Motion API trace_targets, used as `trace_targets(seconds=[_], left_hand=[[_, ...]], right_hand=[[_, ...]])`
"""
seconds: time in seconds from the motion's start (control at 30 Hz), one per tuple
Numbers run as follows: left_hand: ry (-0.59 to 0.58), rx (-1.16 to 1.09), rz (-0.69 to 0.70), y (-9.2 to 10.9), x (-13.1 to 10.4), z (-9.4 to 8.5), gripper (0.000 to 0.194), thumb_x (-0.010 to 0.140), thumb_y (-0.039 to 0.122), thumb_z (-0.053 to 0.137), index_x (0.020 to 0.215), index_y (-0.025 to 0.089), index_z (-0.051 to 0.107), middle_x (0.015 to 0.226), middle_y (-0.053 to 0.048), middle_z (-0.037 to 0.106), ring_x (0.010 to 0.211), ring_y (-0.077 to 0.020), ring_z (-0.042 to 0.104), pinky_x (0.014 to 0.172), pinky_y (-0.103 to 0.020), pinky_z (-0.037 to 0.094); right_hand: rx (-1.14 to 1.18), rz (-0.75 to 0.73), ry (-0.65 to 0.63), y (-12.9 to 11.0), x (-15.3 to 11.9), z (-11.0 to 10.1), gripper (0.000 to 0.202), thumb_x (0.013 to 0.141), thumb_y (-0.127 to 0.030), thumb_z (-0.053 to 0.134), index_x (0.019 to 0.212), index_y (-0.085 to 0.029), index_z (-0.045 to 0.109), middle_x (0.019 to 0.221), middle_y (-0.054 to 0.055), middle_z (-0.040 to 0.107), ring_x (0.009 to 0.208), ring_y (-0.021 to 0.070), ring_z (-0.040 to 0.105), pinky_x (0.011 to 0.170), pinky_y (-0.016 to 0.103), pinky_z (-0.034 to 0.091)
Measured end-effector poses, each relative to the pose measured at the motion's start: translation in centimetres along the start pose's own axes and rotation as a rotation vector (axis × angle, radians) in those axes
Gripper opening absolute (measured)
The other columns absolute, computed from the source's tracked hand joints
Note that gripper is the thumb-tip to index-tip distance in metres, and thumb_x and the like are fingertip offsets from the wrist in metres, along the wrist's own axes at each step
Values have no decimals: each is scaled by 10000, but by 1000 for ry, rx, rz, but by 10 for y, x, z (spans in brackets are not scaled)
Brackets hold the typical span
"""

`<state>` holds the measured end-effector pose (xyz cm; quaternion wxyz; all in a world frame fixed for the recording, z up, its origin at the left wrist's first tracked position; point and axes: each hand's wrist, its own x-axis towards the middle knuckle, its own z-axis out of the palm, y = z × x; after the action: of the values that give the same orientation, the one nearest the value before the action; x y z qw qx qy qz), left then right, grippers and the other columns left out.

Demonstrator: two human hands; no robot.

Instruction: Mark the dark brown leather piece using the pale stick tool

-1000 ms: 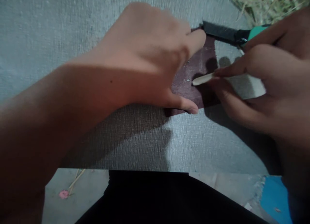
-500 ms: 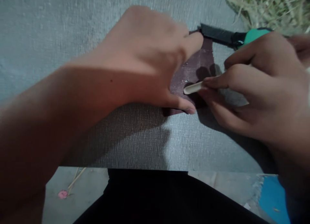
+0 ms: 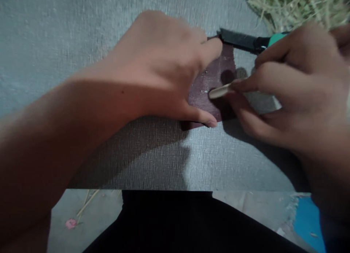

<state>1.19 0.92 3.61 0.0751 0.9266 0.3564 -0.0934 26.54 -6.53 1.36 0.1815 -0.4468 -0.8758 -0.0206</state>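
A dark maroon sheet of sandpaper (image 3: 212, 80) lies flat on a grey textured table (image 3: 68, 38). My left hand (image 3: 161, 67) presses down on the sheet, index finger at its far corner and thumb at its near edge. My right hand (image 3: 290, 85) pinches a pale, flat stick (image 3: 220, 91) whose rounded tip rests on the sandpaper, close to my left thumb. Most of the stick is hidden in my fingers.
A tool with a black blade part (image 3: 237, 38) and a green handle (image 3: 276, 38) lies behind the sandpaper, partly behind my right hand. Dry straw (image 3: 290, 5) is piled at the far right. Dark clothing (image 3: 175, 224) fills the bottom, with floor on either side.
The stick tip slid left and toward me over the sandpaper, then back a little away. My left hand stayed pressed on the sheet. The view shifted slightly.
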Motion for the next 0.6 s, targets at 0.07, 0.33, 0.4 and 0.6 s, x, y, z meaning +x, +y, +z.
trace_targets(seconds=[0.07, 0.33, 0.4, 0.6], left_hand=[[0, 17, 5, 0, 0, 0, 1136, 727, 1107, 492, 1468, 255, 624, 1079, -150, 708, 1029, -407, 700, 803, -472, 436], [-31, -117, -4, -2, 0, 0, 1077, 783, 1017, 561, 1507, 223, 627, 1215, -150, 745, 1215, -385, 664, 1045, -464, 417], [-30, -72, -2, -2, 1, 0, 1123, 751, 1062, 562, 1501, 228, 626, 1166, -140, 735, 1134, -359, 671, 1011, -456, 426], [-14, -5, 30, -2, 1, 1, 1183, 749, 1120, 463, 1492, 212, 614, 1101, -155, 711, 990, -334, 655, 855, -463, 439]], right_hand=[[-33, -101, -17, 1, -2, 1, 283, 996, -494, 698, 1053, -225, 633, 1116, 79, 589, 1081, 232, 617, 885, 432, 465], [-39, -54, -20, 4, -1, 1, 248, 997, -440, 669, 1059, -218, 581, 1107, 92, 575, 1079, 246, 613, 895, 426, 455], [-4, -45, 5, 3, -1, 3, 257, 963, -433, 708, 1034, -213, 595, 1113, 96, 584, 1068, 252, 614, 875, 415, 436], [-45, 61, 87, -4, -4, 7, 191, 982, -376, 714, 1008, -201, 642, 1117, 80, 659, 1076, 258, 675, 980, 501, 477]])
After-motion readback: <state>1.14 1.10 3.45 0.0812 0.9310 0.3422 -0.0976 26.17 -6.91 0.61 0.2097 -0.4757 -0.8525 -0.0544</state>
